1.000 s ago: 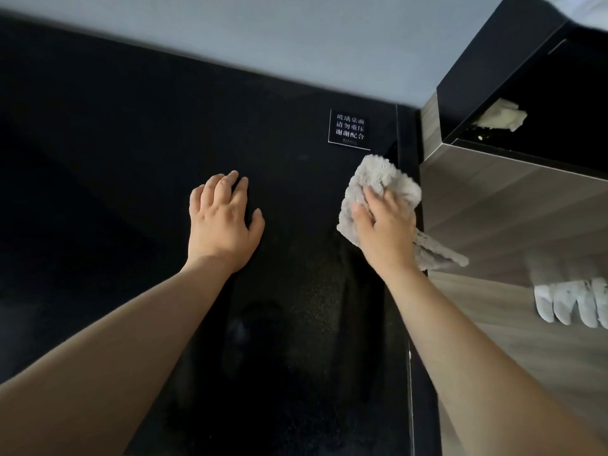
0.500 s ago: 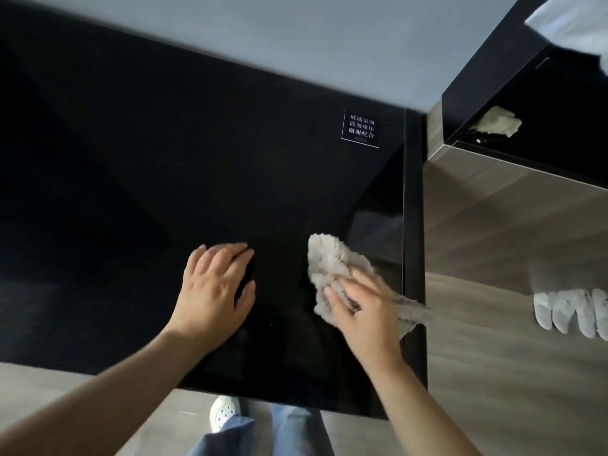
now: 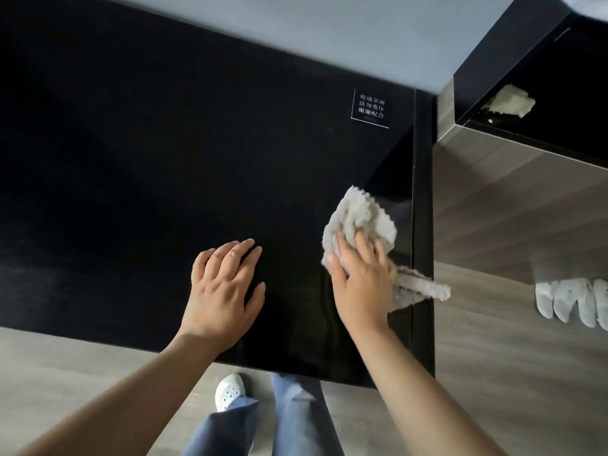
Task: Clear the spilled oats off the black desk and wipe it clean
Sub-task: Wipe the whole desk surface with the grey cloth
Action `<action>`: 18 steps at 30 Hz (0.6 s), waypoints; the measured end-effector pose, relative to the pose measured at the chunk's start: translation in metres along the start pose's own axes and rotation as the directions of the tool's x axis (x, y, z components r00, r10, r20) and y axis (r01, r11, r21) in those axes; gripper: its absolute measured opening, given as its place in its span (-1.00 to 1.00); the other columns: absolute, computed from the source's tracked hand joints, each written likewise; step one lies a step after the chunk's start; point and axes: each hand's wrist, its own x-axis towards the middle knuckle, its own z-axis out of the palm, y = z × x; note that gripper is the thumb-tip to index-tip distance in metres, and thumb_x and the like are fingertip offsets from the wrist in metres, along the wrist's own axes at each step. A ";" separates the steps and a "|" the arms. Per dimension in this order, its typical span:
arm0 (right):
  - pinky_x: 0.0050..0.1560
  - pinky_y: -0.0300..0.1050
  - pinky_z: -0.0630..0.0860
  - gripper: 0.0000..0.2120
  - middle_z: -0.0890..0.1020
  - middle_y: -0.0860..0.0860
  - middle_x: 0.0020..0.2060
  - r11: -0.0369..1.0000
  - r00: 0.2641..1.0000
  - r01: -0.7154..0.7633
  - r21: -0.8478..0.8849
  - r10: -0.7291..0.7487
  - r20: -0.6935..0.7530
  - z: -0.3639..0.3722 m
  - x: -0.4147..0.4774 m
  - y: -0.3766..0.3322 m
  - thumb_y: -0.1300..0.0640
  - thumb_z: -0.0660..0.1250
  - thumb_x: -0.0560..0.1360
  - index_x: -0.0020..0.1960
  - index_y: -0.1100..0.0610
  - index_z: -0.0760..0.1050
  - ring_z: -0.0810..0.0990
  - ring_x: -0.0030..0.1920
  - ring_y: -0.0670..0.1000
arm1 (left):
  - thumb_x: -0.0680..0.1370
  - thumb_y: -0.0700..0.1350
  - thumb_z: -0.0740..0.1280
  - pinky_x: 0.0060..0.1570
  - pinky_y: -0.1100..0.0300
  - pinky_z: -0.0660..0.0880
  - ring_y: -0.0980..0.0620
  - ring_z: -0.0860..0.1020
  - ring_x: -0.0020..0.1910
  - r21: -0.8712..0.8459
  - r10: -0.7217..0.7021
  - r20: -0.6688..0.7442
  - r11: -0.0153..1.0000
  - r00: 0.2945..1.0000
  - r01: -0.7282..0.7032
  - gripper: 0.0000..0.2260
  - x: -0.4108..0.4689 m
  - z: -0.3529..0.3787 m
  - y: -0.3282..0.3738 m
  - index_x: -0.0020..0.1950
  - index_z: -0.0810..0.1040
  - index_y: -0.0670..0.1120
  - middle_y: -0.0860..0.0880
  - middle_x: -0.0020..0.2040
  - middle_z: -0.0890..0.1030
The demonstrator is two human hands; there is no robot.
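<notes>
The black glass desk [image 3: 164, 159] fills most of the view. My right hand [image 3: 362, 284] presses a crumpled grey cloth [image 3: 358, 218] flat onto the desk near its right edge; one corner of the cloth hangs over that edge. My left hand [image 3: 223, 291] rests palm down on the desk, fingers spread, a hand's width to the left of the cloth. I see no oats on the dark surface.
A small sticker with white characters [image 3: 371, 108] sits at the desk's far right corner. A wood-grain cabinet [image 3: 510, 209] stands right of the desk, with a black box [image 3: 543, 77] on top holding a pale crumpled scrap [image 3: 510, 102]. My legs and a white shoe [image 3: 230, 390] show below the desk's front edge.
My right hand dragged the cloth from near the sticker back toward the front edge, then a little right and forward again. My left hand slid toward the front edge too.
</notes>
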 end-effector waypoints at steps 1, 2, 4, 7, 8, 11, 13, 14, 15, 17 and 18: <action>0.14 0.11 0.40 -0.61 0.48 -0.08 0.32 0.998 1.000 0.028 0.054 -0.029 0.008 0.000 -0.021 -0.004 -0.13 0.13 0.56 0.30 -0.06 0.52 0.38 0.34 0.10 | 0.56 0.09 0.12 0.43 -0.07 0.10 -0.09 0.32 0.41 0.003 -0.005 0.005 1.000 1.000 0.005 -0.52 -0.001 0.001 -0.001 0.40 0.45 -0.11 -0.06 0.41 0.41; 0.09 0.08 0.44 -0.64 0.53 -0.08 0.27 0.991 0.998 0.061 0.120 -0.064 0.021 -0.002 -0.041 -0.008 -0.10 0.18 0.54 0.24 -0.03 0.57 0.43 0.28 0.09 | 0.56 0.09 0.11 0.43 -0.07 0.09 -0.09 0.32 0.40 0.007 -0.008 0.011 1.000 1.000 0.008 -0.52 -0.002 0.002 -0.002 0.40 0.45 -0.11 -0.06 0.41 0.41; 0.02 0.05 0.51 -0.70 0.59 -0.05 0.12 0.962 0.986 0.156 0.226 -0.164 0.017 -0.007 -0.073 -0.009 -0.04 0.27 0.50 0.12 0.05 0.64 0.51 0.14 0.06 | 0.55 0.09 0.12 0.43 -0.06 0.09 -0.09 0.32 0.40 0.009 -0.011 0.014 1.000 1.000 0.011 -0.52 -0.005 0.003 -0.002 0.39 0.45 -0.11 -0.07 0.41 0.41; -0.08 -0.07 0.51 -0.70 0.57 -0.04 -0.05 0.902 0.990 0.134 0.410 -0.141 -0.014 -0.034 -0.063 0.001 -0.06 0.27 0.51 -0.03 0.14 0.63 0.52 -0.05 -0.02 | 0.56 0.08 0.12 0.44 -0.05 0.07 -0.09 0.32 0.40 0.000 -0.020 0.006 1.000 1.000 0.020 -0.52 -0.003 0.002 0.002 0.40 0.45 -0.12 -0.07 0.40 0.41; -0.09 -0.09 0.48 -0.67 0.54 -0.02 -0.05 0.895 0.998 0.058 0.442 -0.048 -0.032 -0.043 -0.047 0.005 -0.09 0.24 0.53 -0.06 0.15 0.62 0.52 -0.07 -0.01 | 0.56 0.08 0.12 0.44 -0.05 0.07 -0.09 0.32 0.40 -0.002 -0.020 0.007 1.000 1.000 0.020 -0.52 -0.002 0.002 0.003 0.40 0.44 -0.12 -0.07 0.40 0.41; 0.07 -0.10 0.41 -0.63 0.40 0.04 0.31 0.932 0.971 -0.208 0.297 0.234 -0.054 -0.047 0.015 0.019 -0.10 0.20 0.56 0.15 0.14 0.56 0.47 0.19 0.07 | 0.56 0.08 0.12 0.43 -0.04 0.07 -0.10 0.31 0.40 -0.002 -0.016 -0.005 1.000 1.000 0.016 -0.52 -0.001 -0.001 0.001 0.40 0.44 -0.12 -0.07 0.40 0.40; 0.12 0.00 0.42 -0.61 0.28 0.03 0.45 0.949 0.956 -0.290 0.124 0.294 -0.015 -0.035 0.041 0.022 -0.07 0.21 0.57 0.33 0.09 0.43 0.36 0.31 0.14 | 0.56 0.08 0.12 0.42 -0.05 0.09 -0.10 0.32 0.40 0.005 -0.010 -0.015 1.000 1.000 0.010 -0.52 -0.002 -0.002 0.000 0.40 0.44 -0.12 -0.08 0.40 0.41; 0.09 0.04 0.45 -0.60 0.32 0.03 0.44 0.963 0.964 -0.262 0.056 0.264 -0.023 -0.029 0.044 0.021 -0.06 0.21 0.58 0.35 0.07 0.39 0.37 0.29 0.16 | 0.56 0.08 0.12 0.42 -0.05 0.10 -0.10 0.32 0.40 0.009 -0.006 -0.016 1.000 1.000 0.007 -0.52 -0.002 -0.002 0.000 0.40 0.44 -0.12 -0.08 0.40 0.41; 0.03 0.06 0.48 -0.62 0.40 0.02 0.38 0.976 0.975 -0.218 0.017 0.219 -0.042 -0.024 0.041 0.019 -0.04 0.22 0.57 0.34 0.06 0.40 0.40 0.24 0.15 | 0.56 0.07 0.13 0.42 -0.06 0.10 -0.10 0.32 0.40 0.011 -0.004 -0.018 1.000 1.000 0.004 -0.52 -0.002 -0.002 0.000 0.40 0.43 -0.12 -0.08 0.40 0.40; -0.08 0.03 0.51 -0.68 0.55 0.01 0.19 0.990 0.987 -0.141 -0.012 0.140 -0.085 -0.016 0.020 0.011 -0.01 0.28 0.54 0.25 0.07 0.47 0.48 0.09 0.13 | 0.56 0.07 0.13 0.42 -0.06 0.10 -0.10 0.31 0.40 0.016 -0.004 -0.025 1.000 1.000 0.004 -0.52 0.000 -0.002 -0.002 0.40 0.43 -0.12 -0.08 0.40 0.40; -0.12 0.00 0.52 -0.72 0.58 0.02 0.10 0.993 0.989 -0.114 -0.008 0.113 -0.098 -0.012 0.002 0.005 0.01 0.30 0.52 0.19 0.08 0.50 0.50 0.04 0.11 | 0.56 0.07 0.13 0.42 -0.06 0.10 -0.10 0.31 0.40 0.020 -0.005 -0.025 1.000 1.000 0.006 -0.52 0.000 -0.002 -0.003 0.40 0.43 -0.12 -0.08 0.40 0.40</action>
